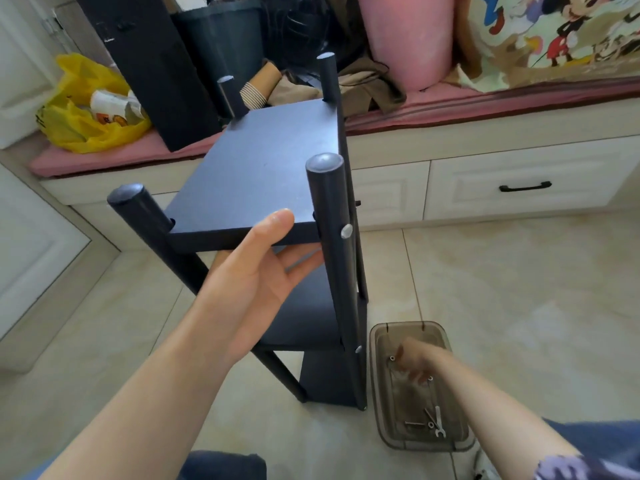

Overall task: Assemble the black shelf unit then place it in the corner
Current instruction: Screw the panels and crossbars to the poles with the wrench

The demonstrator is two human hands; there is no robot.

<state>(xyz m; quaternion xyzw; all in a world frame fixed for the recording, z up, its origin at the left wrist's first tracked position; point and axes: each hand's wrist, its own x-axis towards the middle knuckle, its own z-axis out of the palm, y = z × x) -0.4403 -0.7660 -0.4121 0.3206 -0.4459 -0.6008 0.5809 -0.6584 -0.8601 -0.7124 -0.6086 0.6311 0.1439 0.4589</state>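
The black shelf unit (263, 168) stands upright on the tiled floor in the middle of the head view, with several round posts and stacked boards. My left hand (256, 271) grips the near edge of its top board, thumb on top and fingers underneath. A silver bolt head (346, 231) shows on the near right post. My right hand (414, 363) reaches down into a clear brown plastic tray (381, 424) on the floor to the right of the shelf; it is blurred and its fingers are bent over small hardware. Bolts and a small wrench (437, 422) lie in the tray.
A window bench with a pink cushion (485, 105) and white drawers (519, 187) runs behind the shelf. On it are a yellow bag (86, 109), a black box (152, 64), a dark bin (225, 39) and a pink roll (408, 36). Open tiled floor lies to the right.
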